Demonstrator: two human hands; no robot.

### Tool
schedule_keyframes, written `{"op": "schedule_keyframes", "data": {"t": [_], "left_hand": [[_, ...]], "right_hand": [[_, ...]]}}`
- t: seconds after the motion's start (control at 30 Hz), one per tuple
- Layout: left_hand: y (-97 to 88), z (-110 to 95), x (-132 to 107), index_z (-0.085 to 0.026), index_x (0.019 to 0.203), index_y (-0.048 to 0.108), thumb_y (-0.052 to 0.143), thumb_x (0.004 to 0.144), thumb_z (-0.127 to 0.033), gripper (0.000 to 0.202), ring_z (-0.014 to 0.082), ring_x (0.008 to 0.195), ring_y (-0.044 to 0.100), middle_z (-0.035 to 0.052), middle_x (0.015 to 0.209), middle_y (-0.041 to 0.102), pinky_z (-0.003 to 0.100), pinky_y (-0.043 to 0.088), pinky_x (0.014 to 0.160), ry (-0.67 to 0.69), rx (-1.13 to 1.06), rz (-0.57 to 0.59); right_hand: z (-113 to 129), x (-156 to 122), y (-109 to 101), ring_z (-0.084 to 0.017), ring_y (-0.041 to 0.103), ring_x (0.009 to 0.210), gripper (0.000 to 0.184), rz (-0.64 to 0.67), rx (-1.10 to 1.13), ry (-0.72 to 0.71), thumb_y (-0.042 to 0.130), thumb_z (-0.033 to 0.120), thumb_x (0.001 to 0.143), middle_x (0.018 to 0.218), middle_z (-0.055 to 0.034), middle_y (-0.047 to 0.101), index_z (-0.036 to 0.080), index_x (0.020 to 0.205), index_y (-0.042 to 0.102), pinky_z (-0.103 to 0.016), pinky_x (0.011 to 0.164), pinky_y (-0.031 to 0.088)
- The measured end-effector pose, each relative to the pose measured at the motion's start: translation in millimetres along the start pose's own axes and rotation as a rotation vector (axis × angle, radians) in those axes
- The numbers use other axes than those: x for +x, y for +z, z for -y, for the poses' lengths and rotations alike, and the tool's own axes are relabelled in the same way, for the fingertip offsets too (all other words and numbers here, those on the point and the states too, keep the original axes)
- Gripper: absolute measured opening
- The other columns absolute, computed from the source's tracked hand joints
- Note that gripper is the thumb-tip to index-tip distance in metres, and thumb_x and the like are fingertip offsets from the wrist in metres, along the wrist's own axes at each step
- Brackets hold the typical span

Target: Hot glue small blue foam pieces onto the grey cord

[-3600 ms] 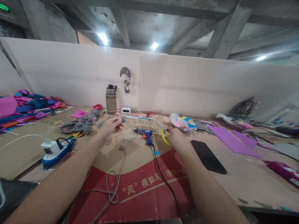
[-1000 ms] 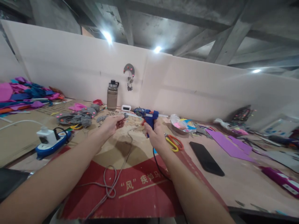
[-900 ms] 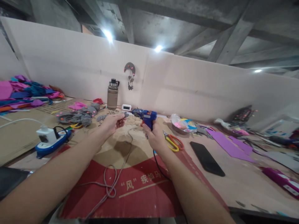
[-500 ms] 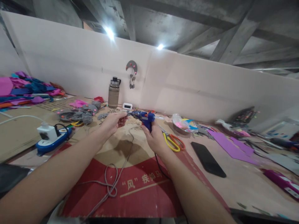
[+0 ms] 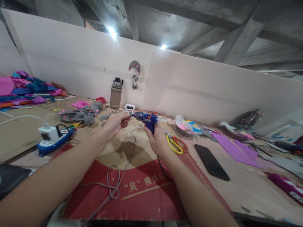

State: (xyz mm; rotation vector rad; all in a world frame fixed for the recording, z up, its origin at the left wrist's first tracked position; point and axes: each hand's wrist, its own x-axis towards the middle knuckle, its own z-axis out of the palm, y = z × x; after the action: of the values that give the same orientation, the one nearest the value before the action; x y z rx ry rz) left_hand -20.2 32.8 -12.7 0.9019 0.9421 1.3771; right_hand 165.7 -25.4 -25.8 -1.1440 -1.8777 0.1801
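A blue hot glue gun point(image 5: 150, 120) with a clear glue stick point(image 5: 162, 119) poking from its back is gripped by my right hand point(image 5: 157, 138), nozzle pointing left. My left hand point(image 5: 117, 123) pinches a small grey piece point(image 5: 130, 114) right at the nozzle; its shape is mostly hidden by the fingers. Below the hands, a grey cord point(image 5: 129, 160) trails in loops over a red and tan cardboard sheet point(image 5: 146, 205). Scissors point(image 5: 176, 144) with yellow and orange handles lie just right of my right hand.
A water bottle point(image 5: 116, 94) and small white clock point(image 5: 129, 107) stand by the wall. Left are grey felt pieces with pink beads point(image 5: 78, 115) and a blue power strip point(image 5: 55, 142). Right are a bowl point(image 5: 186, 130), black phone point(image 5: 211, 161), purple sheets point(image 5: 233, 148) and a magenta object point(image 5: 286, 186).
Both hands hold nearly the same pose, with the glue gun nozzle at the grey piece. The whole view has shifted very slightly.
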Motion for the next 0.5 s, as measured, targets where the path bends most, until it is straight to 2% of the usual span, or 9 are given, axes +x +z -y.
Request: {"op": "schedule_keyframes", "data": {"t": [0.5], "left_hand": [[-0.3,0.7,0.6,-0.009,0.067,0.061,0.065,0.066,-0.014,0.007,0.0061,0.044,0.05,0.0049,0.06,0.062,0.018,0.041,0.044,0.017,0.013,0.015]], "right_hand": [[0.1,-0.1,-0.3,-0.023,0.056,0.084,0.032,0.001,-0.022,0.002,0.042,0.033,0.086,0.098,-0.0117,0.059,0.016,0.113,0.044,-0.036,0.075,0.044]]}}
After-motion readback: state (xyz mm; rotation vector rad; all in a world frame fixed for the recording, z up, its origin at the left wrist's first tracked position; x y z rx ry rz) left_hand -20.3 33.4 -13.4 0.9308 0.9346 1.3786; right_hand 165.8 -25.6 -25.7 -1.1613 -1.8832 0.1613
